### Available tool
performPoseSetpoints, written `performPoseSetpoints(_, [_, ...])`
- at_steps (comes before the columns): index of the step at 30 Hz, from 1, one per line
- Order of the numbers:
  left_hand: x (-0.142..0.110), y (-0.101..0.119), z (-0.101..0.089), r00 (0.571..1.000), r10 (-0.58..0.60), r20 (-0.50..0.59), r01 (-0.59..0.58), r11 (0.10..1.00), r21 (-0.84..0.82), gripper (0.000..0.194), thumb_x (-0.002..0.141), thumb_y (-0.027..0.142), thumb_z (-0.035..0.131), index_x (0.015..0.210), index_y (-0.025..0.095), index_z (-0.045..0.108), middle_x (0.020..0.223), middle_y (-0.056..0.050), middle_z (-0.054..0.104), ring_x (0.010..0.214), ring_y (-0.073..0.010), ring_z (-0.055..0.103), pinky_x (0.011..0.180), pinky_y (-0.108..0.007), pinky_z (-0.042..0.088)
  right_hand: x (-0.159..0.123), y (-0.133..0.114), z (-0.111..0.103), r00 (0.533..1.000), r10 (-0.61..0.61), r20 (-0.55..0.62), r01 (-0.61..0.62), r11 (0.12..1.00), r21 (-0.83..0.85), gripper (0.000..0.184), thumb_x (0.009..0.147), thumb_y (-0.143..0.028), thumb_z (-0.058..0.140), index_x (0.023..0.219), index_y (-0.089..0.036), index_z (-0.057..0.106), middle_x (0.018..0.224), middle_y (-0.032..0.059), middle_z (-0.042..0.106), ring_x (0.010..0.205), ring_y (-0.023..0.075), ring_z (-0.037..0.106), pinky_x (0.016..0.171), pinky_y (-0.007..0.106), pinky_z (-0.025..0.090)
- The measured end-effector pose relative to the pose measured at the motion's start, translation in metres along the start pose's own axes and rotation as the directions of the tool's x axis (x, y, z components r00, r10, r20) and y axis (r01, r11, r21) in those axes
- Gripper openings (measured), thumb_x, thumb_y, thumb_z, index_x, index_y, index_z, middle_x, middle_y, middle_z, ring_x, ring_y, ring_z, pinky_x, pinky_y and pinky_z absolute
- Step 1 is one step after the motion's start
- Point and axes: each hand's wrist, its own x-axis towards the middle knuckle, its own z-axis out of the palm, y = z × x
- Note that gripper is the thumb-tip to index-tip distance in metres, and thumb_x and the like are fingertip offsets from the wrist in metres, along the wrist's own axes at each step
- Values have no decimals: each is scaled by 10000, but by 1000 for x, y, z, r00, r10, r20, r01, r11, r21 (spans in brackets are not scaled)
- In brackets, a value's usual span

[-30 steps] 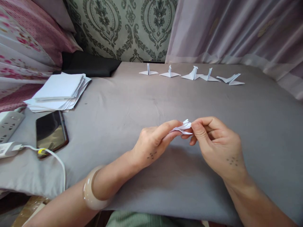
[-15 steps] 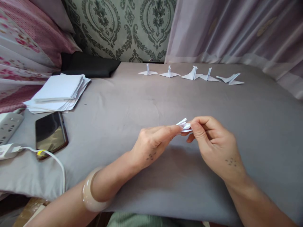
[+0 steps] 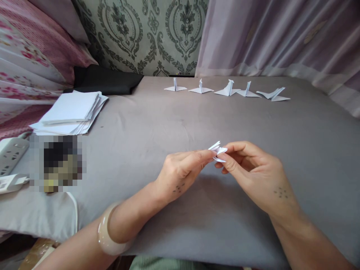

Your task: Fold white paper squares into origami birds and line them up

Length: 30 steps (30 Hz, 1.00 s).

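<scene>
Between my two hands, above the grey cloth, is a small folded white paper crane [image 3: 221, 150]. My left hand [image 3: 184, 170] pinches it from the left with thumb and index finger, hiding part of its folds. My right hand [image 3: 253, 172] grips it from the right, the thumb pressed against its lower flap and the fingers curled behind. Farther back stands a row of several finished-looking white paper cranes [image 3: 200, 89], wings spread.
A stack of white paper sheets [image 3: 70, 108] lies at left, before a folded black cloth [image 3: 107, 80]. Nearer are a pixelated dark patch [image 3: 60, 161], a white power strip [image 3: 12, 152] and a white cable [image 3: 75, 210]. A pale curtain [image 3: 267, 37] hangs at the back right.
My right thumb has shifted left and down onto the lower flap of the paper crane. My left fingers have closed farther over its folds. The row of cranes stays put.
</scene>
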Motion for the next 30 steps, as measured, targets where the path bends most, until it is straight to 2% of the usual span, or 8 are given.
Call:
performPoseSetpoints(5, [3,4,-2,998,42,-41,-42,999,-1,195,904,106,575,1069,179,650,929,-18,767,782,-84,722,728,-139,562,-2,-3,3,999,-39,-37,38,999,-19,96,816,-307,695,820,-222,651,820,12,701,676,129,659,633,245,576])
performPoseSetpoints(13, [2,6,-2,1000,11,-22,-11,1000,2,166,921,135,554,1029,185,670,960,-35,765,797,-105,724,762,-178,574,-3,-8,8,992,-76,-104,77,997,12,189,803,-258,686,669,-203,566,864,20,669,667,119,638,608,247,572])
performPoseSetpoints(16, [3,6,-2,999,-51,12,52,995,-84,132,901,139,592,994,182,674,895,-7,765,720,-85,707,710,-155,563,-4,-7,7,990,-100,-104,105,993,50,168,810,-216,675,680,-204,569,887,20,660,714,122,641,631,243,574])
performPoseSetpoints(20, [5,7,-3,985,-170,40,175,961,-216,131,878,151,630,991,182,689,840,13,755,668,-67,674,647,-132,538,-5,-5,4,989,-146,-9,146,984,99,49,835,-177,640,833,-217,611,959,33,665,853,159,660,708,273,582])
performPoseSetpoints(22, [6,8,-3,975,-220,34,221,933,-285,119,874,168,638,974,187,701,815,15,749,653,-71,662,614,-143,530,-5,-5,2,986,-166,25,163,981,101,85,844,-168,625,908,-223,617,997,39,668,894,168,661,745,290,583])
performPoseSetpoints(24, [8,7,-2,958,-286,35,277,881,-384,90,859,182,660,935,187,709,808,11,749,666,-85,666,606,-161,535,-5,-6,1,985,-169,20,166,981,96,105,848,-170,624,936,-227,615,995,37,676,860,159,666,752,294,585])
performPoseSetpoints(26, [9,6,-1,918,-383,100,378,771,-513,78,847,212,681,912,177,706,827,-8,756,707,-113,689,627,-192,556,-5,-6,1,988,-154,-4,154,983,96,116,846,-188,640,951,-230,612,965,32,687,808,153,674,742,297,593])
performPoseSetpoints(30, [12,2,-1,786,-495,371,583,392,-712,176,854,303,678,957,161,673,841,-51,763,742,-173,727,678,-282,599,-6,-5,3,991,-130,-38,134,982,131,143,844,-228,665,982,-239,631,910,25,707,767,156,692,739,305,611])
